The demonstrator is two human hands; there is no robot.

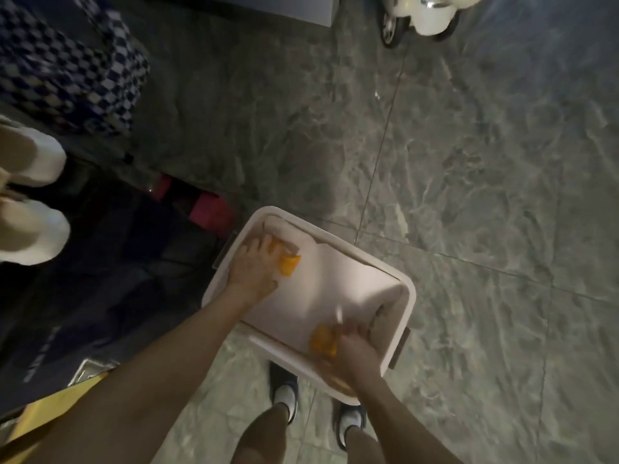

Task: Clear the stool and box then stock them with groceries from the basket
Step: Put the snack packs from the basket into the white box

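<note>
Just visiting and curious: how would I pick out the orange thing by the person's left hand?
Look inside the pale box on the grey stone floor. The orange item lies in its far left corner, against the left hand. The other orange item, in the near right corner, is gripped by the right hand.

Bare forearms (160, 363) across the lower frame, bare legs (261, 437) at bottom centre, dark shoes (279, 375), white socks (285, 395) inside them.

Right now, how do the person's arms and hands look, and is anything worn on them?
The left arm and right arm are bare, no sleeves in view. The left hand and right hand wear no gloves; blur hides any rings.
</note>
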